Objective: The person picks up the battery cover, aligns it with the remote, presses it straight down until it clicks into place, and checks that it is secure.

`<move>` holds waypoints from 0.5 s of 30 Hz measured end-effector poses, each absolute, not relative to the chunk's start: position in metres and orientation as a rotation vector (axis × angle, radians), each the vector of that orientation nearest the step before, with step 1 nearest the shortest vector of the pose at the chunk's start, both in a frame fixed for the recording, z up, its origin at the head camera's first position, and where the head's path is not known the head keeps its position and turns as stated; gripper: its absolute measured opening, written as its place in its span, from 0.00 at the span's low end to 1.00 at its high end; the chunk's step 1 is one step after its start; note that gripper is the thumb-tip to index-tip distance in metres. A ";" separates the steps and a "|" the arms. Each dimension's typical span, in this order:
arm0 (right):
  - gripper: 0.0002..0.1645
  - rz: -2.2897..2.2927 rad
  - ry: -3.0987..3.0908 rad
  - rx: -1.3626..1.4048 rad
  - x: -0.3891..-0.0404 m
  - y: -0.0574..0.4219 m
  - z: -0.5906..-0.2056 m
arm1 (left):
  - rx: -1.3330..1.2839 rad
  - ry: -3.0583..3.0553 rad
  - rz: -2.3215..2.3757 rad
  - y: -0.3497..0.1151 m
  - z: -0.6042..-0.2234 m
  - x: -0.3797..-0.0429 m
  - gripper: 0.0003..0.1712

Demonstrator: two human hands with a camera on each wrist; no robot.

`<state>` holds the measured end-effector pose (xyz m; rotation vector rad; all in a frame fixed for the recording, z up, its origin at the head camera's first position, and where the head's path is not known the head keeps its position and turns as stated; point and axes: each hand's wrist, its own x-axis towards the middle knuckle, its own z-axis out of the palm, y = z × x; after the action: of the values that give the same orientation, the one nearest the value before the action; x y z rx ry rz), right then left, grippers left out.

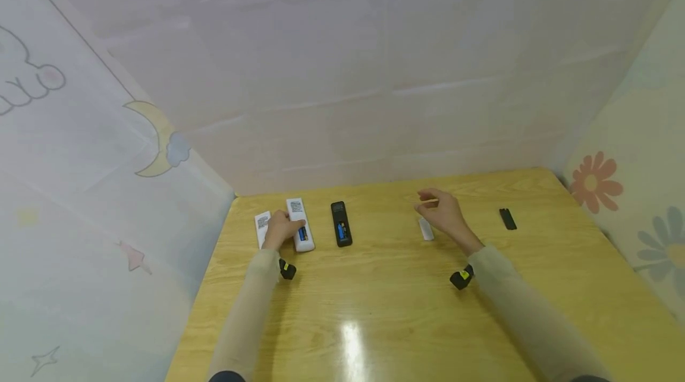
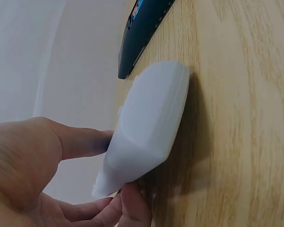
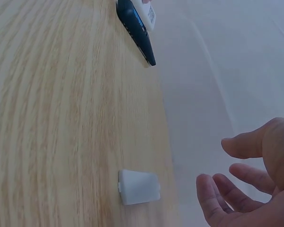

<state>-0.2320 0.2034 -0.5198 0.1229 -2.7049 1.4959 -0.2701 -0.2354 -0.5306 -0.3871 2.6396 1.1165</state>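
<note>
My left hand [image 1: 280, 229] grips a white remote control [image 1: 296, 208] at its side. The remote's back faces up, with a blue battery [image 1: 302, 233] in its uncovered compartment. In the left wrist view, the thumb [image 2: 87, 142] presses the upper face of the white remote [image 2: 149, 109] and fingertips lie against its lower edge. My right hand [image 1: 443, 212] holds nothing, its fingers loosely bent above the table. Below it lies a small white battery cover [image 1: 426, 229], apart from the fingers in the right wrist view.
A black remote [image 1: 341, 222] with a blue battery showing lies right of the white one. Another white remote [image 1: 261, 224] sits partly behind the left hand. A black battery cover [image 1: 508, 219] lies farther right on the wooden table [image 1: 396, 287]. A wall covering [image 1: 348, 72] rises behind.
</note>
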 end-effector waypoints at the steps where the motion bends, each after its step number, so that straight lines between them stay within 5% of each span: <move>1: 0.28 1.493 -2.703 0.124 -0.231 0.204 -0.521 | -0.386 2.641 1.119 -0.236 -0.531 -0.270 0.26; 15: 0.27 1.440 -2.723 0.131 -0.223 0.208 -0.530 | -0.362 2.667 1.164 -0.242 -0.536 -0.275 0.20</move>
<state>-0.2231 0.2079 -0.5304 0.1310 -2.7235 1.4405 -0.2748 -0.2423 -0.5362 -0.3620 2.6674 1.1644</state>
